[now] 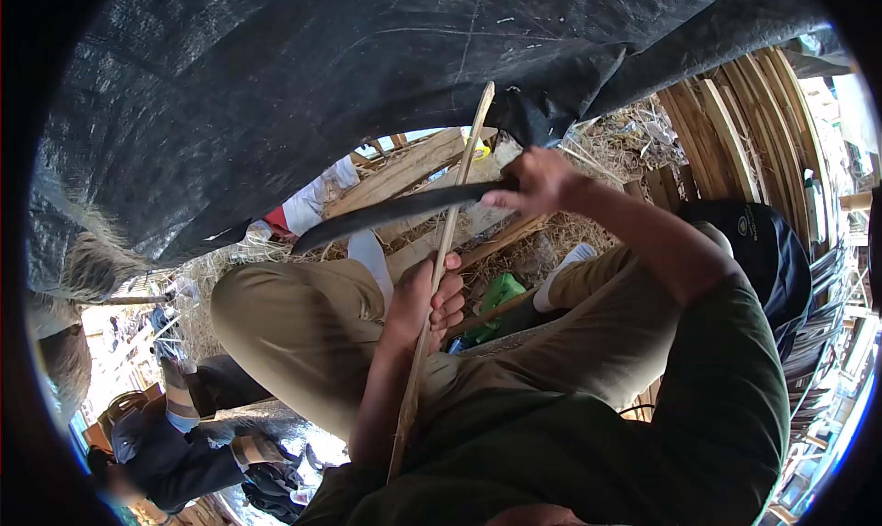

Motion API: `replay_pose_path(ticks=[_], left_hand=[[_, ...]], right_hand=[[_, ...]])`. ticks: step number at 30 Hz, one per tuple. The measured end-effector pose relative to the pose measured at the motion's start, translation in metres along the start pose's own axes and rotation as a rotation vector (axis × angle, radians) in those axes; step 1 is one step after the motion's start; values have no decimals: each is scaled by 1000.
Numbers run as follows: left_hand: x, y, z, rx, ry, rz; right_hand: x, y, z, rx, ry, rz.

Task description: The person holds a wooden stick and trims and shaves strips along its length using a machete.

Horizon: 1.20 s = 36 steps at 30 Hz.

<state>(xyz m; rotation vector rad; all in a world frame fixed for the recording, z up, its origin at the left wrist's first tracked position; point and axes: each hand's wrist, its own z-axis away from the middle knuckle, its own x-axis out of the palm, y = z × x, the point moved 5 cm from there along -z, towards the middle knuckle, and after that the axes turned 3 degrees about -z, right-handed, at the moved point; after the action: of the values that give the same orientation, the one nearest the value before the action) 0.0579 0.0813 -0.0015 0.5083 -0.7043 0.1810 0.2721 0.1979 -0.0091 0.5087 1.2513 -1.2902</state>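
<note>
My left hand [432, 296] is wrapped round a long, thin strip of pale wood [473, 145], which slants from my lap up toward the dark sheeting. The strip's lower end lies against my left forearm and shirt. My right hand [537, 181], a little smeared by motion, grips a machete [386, 215] by its handle, which the fingers mostly hide. The dark, curved blade points left and crosses the strip above my left hand. Whether its edge touches the wood I cannot tell.
Black plastic sheeting [276, 76] hangs close in front. Boards [404, 169] and straw [625, 149] cover the ground, with a green packet [501, 296] between my legs. Stacked planks [735, 122] and a black bag [758, 250] are at right. Another person [175, 452] is at lower left.
</note>
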Motion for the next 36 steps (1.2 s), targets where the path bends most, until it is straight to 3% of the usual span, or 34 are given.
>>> replay_pose_path(ticks=[1,2,3,5,7,9,11,13,14,15,17,20,22,24,26,27,29,32,35,36], left_hand=[[-1,-2,-1,-15,-23,29],[-1,-3,-1,-26,-45,62],[-1,-3,0,-27,-47,77],[-2,-4,1,-28,-51,105],[-3,0,0,-1,-5,75],[-5,3,-1,37,76,3],[-10,5,3,78,192,-133],[-13,3,2,103,244,-256],[-14,3,2,145,263,-346],[-15,1,4,184,284,-436],[-16,-6,0,149,260,-404],[-13,-7,-6,87,208,-240],[-10,-5,-8,24,123,-79],[-5,-7,-7,-61,-3,108],[-3,-6,-3,-64,-60,153],[-2,-5,-1,-62,-87,173],[-3,-9,-3,-86,-96,208],[-2,-5,-3,-79,-132,279],[2,1,-3,-61,-190,374],[4,0,-4,-65,-205,406]], right_hand=[[-1,14,-9,82,-47,-15],[0,41,-17,105,153,-43],[-10,57,-22,213,98,-284],[-12,77,-30,104,326,-99],[-7,58,-23,285,64,-301],[-27,-14,4,203,-238,-254],[-1,-16,0,-22,-41,32],[4,19,-15,110,-116,54],[-6,42,-19,335,-189,-140],[-1,68,-25,308,-18,-116],[-8,92,-25,313,194,-82],[-9,6,-1,303,-299,-294],[14,-26,5,17,-154,-88],[21,-22,7,11,-114,-19],[-7,0,-7,244,-221,-101],[2,42,-23,290,-128,-204],[-7,76,-29,106,254,-273],[11,66,-25,281,56,-300],[5,-9,5,-5,-69,-291],[9,-3,3,17,-111,-237]])
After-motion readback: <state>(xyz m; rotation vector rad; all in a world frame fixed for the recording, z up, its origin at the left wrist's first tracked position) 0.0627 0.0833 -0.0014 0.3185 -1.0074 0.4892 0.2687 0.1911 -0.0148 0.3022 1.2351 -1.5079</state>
